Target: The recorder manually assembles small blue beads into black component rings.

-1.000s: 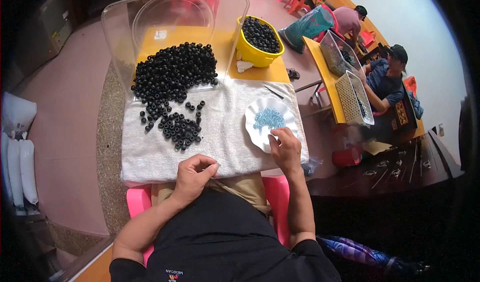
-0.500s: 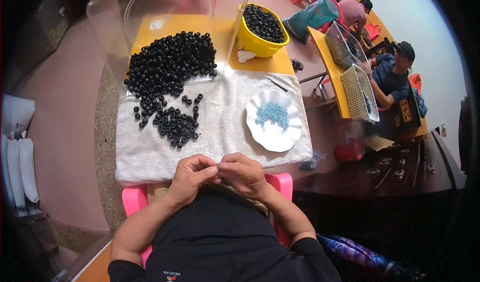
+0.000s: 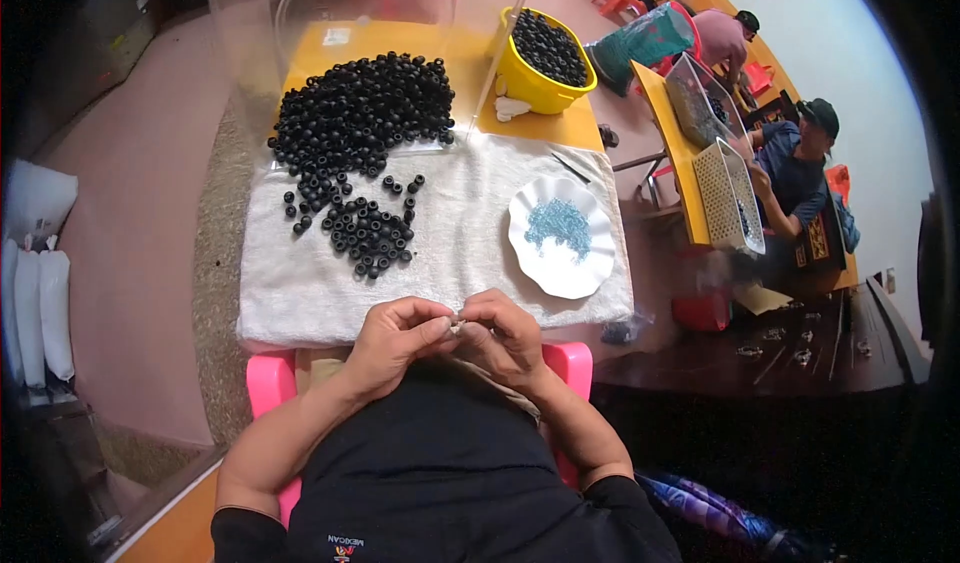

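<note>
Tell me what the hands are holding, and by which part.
Left hand and right hand pinch something tiny and pale between their fingertips; what it is, and which part, cannot be told.

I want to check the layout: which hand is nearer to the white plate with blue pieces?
Right. The right hand is just below the white plate, a little left; the left hand is farther left, below the black beads.
</note>
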`<act>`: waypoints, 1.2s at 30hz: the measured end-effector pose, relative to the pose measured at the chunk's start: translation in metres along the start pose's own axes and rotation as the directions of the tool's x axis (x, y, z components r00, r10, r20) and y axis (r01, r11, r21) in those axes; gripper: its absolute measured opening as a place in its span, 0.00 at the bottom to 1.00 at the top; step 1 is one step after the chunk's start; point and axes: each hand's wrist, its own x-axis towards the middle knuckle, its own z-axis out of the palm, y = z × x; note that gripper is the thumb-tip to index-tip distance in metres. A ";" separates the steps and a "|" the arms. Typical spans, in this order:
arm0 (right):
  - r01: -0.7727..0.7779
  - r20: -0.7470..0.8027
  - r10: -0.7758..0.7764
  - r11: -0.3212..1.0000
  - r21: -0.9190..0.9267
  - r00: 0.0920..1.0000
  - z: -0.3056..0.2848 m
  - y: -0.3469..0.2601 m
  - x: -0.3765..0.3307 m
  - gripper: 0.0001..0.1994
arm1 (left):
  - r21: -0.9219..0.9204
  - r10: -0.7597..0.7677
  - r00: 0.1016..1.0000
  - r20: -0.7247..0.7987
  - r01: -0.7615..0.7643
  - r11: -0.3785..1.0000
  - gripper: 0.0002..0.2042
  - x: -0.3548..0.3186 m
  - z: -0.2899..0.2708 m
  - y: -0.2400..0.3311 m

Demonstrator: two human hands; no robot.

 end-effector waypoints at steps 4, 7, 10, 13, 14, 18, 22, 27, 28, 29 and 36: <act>-0.084 0.016 0.084 0.995 0.048 0.996 -0.001 0.003 -0.005 0.05 | 0.016 0.015 1.000 0.027 -0.016 1.000 0.08 0.001 -0.003 -0.005; -0.134 0.035 0.131 0.985 0.108 0.991 -0.003 0.007 -0.007 0.04 | 0.066 0.033 0.998 0.058 -0.037 0.997 0.09 0.000 -0.002 -0.004; -0.113 0.100 0.107 0.992 0.059 0.989 -0.007 0.005 -0.003 0.03 | 0.070 0.031 0.994 0.101 -0.038 0.997 0.09 0.001 -0.002 -0.003; -0.270 0.174 0.238 0.943 0.195 0.956 -0.013 0.004 -0.003 0.04 | 0.052 -0.026 0.992 0.120 0.020 0.998 0.09 0.000 -0.001 0.001; -0.328 0.218 0.275 0.907 0.265 0.937 -0.014 0.004 -0.003 0.04 | 0.059 -0.066 0.989 0.136 0.058 0.997 0.09 -0.001 -0.001 0.002; -0.458 0.363 0.339 0.830 0.319 0.868 -0.022 0.000 0.000 0.05 | 0.066 -0.098 0.982 0.162 0.088 0.994 0.10 0.000 -0.002 0.000; -0.435 0.401 0.316 0.865 0.251 0.860 -0.026 -0.003 0.003 0.06 | 0.039 -0.146 0.972 0.183 0.141 0.989 0.12 0.000 -0.002 0.001; -0.413 0.391 0.289 0.866 0.283 0.874 -0.025 -0.006 0.004 0.05 | 0.031 -0.176 0.968 0.179 0.173 0.984 0.12 0.000 -0.003 0.002; -0.413 0.391 0.289 0.866 0.282 0.874 -0.023 -0.007 0.003 0.05 | 0.044 -0.188 0.969 0.162 0.183 0.982 0.12 0.000 -0.003 0.003; -0.430 0.372 0.308 0.847 0.312 0.876 -0.022 -0.007 0.002 0.05 | 0.057 -0.200 0.969 0.144 0.194 0.979 0.12 0.000 -0.002 0.004; -0.218 0.307 0.166 0.965 0.146 0.937 -0.018 0.005 -0.002 0.07 | 0.038 -0.167 0.979 0.113 0.164 0.986 0.10 -0.001 -0.003 0.005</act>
